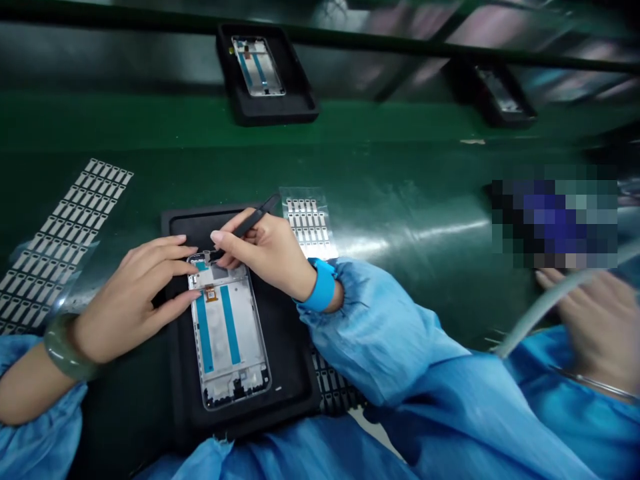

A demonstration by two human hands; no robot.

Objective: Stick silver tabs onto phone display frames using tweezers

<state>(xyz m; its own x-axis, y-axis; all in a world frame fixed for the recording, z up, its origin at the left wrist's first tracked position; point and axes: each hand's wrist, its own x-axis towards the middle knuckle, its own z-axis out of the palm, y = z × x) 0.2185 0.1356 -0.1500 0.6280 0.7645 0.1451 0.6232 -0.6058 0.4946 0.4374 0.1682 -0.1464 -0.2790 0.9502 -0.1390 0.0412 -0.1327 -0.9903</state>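
A silver phone frame [220, 333] with two blue strips and a small orange flex cable [213, 294] lies in a black foam tray [287, 360]. My right hand [273, 250], with a blue wristband, grips black tweezers [255, 217]. Their lower end points down at the frame's top edge, where my fingers partly hide the tip. From the left, my left hand [145, 287] reaches over the tray's edge. Its fingers are spread, and the fingertips rest at the frame's upper left side. I cannot make out any part between the tweezer tips.
Sheets of small metallic stickers lie at left [60, 247] and behind the tray [307, 223]. Farther back are another tray [300, 110] with a phone frame and a blurred tray [510, 117]. At right, a co-worker's hand [595, 320] is beside a pale tube [540, 310].
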